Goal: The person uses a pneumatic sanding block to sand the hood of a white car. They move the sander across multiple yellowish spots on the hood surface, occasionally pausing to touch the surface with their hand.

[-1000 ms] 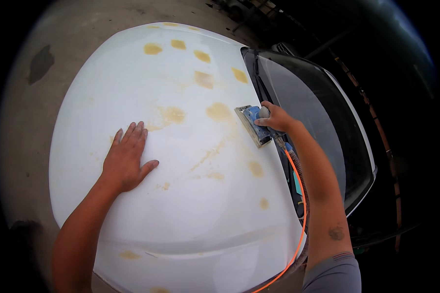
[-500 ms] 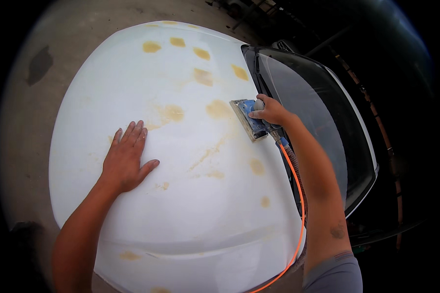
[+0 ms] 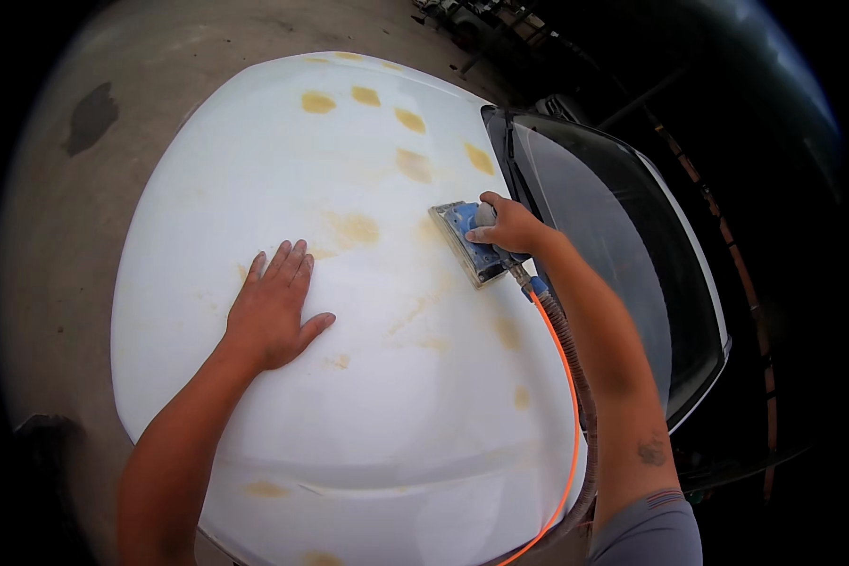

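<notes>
My right hand [image 3: 517, 226] is closed around a blue, boxy power sander [image 3: 464, 247] with a flat rectangular pad. The pad rests on the white car hood [image 3: 193, 226], not far from the windshield edge, and covers part of a tan filler patch. An orange air line [image 3: 564, 377] and a ribbed dark hose [image 3: 583, 401] trail back from the tool towards me. Flat on the hood to the left lies my left hand [image 3: 270, 316], fingers stretched and thumb apart, holding nothing. Yellowish patches [image 3: 412, 165] and smears dot the paint around both hands.
The dark windshield [image 3: 590, 226] rises to the right of the hood, with a black wiper cowl [image 3: 519, 165] along its base. Concrete floor [image 3: 57, 245] with a dark stain [image 3: 92, 118] lies beyond the hood's left edge. Parked vehicles show dimly at the far right.
The sander has slid left across the hood, away from the windshield and onto a tan patch. My left hand stays nearly in place on the panel. The whole view has shifted slightly.
</notes>
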The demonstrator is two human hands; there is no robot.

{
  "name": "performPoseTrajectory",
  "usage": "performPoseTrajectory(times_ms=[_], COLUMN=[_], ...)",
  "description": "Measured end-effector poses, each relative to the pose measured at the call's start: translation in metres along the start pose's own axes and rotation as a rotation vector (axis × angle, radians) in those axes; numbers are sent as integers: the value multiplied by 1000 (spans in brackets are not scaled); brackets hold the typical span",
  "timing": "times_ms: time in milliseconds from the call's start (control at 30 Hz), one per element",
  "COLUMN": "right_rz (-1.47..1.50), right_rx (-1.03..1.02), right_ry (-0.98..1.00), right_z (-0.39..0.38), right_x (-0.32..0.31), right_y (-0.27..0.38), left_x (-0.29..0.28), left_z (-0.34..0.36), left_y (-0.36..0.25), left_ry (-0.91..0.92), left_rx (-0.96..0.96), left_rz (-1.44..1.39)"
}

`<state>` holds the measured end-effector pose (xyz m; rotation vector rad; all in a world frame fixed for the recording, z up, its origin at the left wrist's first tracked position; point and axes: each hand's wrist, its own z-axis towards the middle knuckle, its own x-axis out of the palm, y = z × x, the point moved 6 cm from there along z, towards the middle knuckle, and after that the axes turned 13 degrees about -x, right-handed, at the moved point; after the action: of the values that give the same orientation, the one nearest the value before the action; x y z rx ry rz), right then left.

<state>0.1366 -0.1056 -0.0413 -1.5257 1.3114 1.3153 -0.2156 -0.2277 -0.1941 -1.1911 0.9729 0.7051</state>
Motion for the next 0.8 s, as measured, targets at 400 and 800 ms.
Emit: performPoseTrajectory(times_ms=[400, 800], right_rz=[7, 18], right_rx=[-60, -81], right_ry=[28, 36], right_z=[-6, -5], right_x=[2, -5], right_y=[31, 44], left_x=[-12, -24], left_z=[-7, -10], left_y=[-3, -8], left_ry=[30, 19], left_rx=[-8, -10], left_rz=[62, 42])
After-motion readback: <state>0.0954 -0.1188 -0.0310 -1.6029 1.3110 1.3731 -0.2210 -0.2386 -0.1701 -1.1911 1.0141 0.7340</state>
